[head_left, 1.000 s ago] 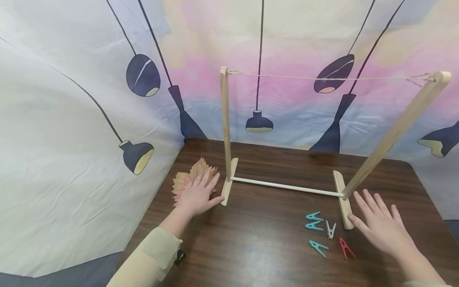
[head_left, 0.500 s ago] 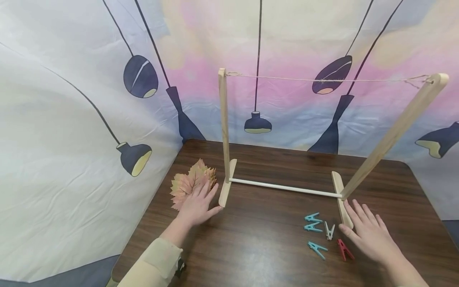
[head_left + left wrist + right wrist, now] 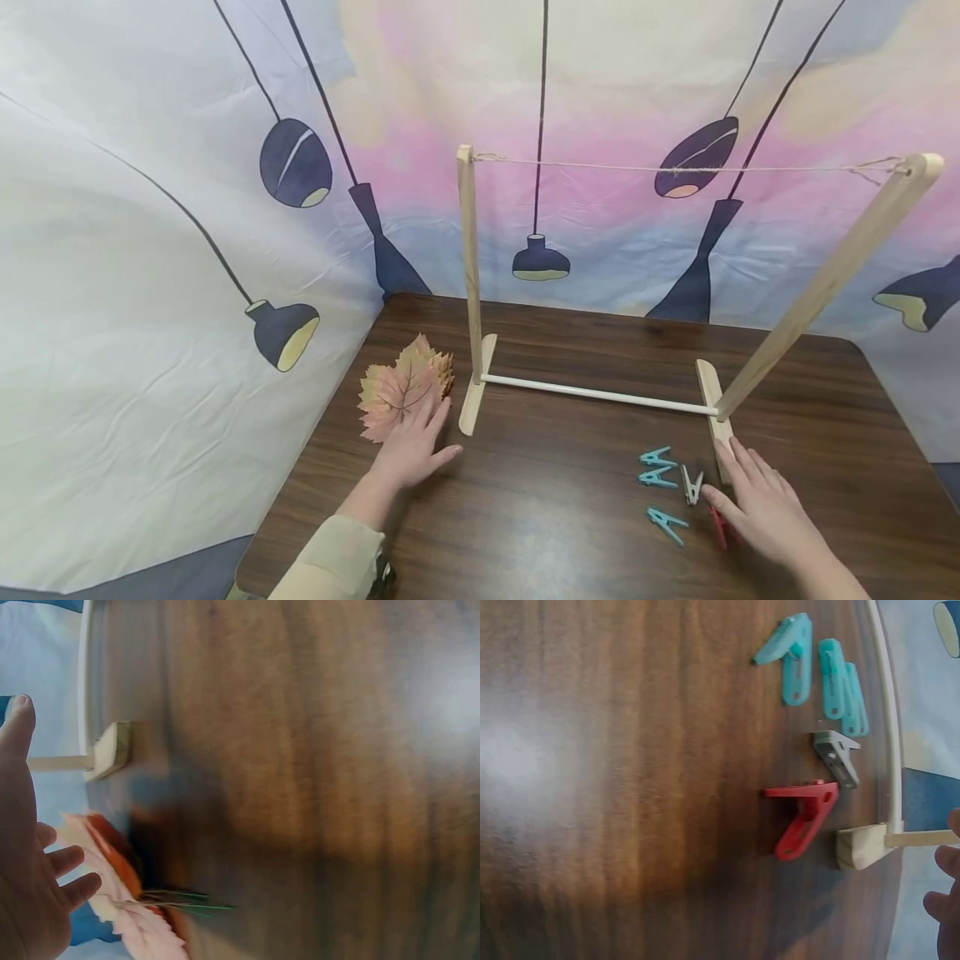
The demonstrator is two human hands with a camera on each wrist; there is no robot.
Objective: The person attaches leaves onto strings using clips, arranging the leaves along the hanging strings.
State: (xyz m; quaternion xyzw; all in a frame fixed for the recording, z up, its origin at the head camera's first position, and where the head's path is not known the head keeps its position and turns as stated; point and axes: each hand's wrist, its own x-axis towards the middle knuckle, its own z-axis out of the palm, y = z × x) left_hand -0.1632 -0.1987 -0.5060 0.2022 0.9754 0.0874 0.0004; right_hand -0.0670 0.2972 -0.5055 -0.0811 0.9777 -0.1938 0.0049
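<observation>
My left hand (image 3: pixel 411 448), fingers straight and spread, is over the near edge of a stack of pink and yellow artificial leaves (image 3: pixel 401 387) at the table's left. The left wrist view shows their green stems (image 3: pixel 191 901) below the fingers; whether the hand touches a leaf I cannot tell. On the other side, my right hand (image 3: pixel 772 508) hovers with extended fingers above a red clothespin (image 3: pixel 717 527), partly covering it in the head view. Beside that lie a grey clothespin (image 3: pixel 692 486) and several blue clothespins (image 3: pixel 796 656). Both hands hold nothing.
A wooden rack stands mid-table, with a left post (image 3: pixel 470 267), a right post (image 3: pixel 832 283), a string (image 3: pixel 600 166) across the top and a white rod (image 3: pixel 600 393) low down. A printed cloth (image 3: pixel 600 100) hangs behind the brown table (image 3: pixel 525 508).
Both hands have drawn back toward the near edge. The left uncovers more of the leaves; the right has shifted left from beside the rack's foot to over the red clothespin.
</observation>
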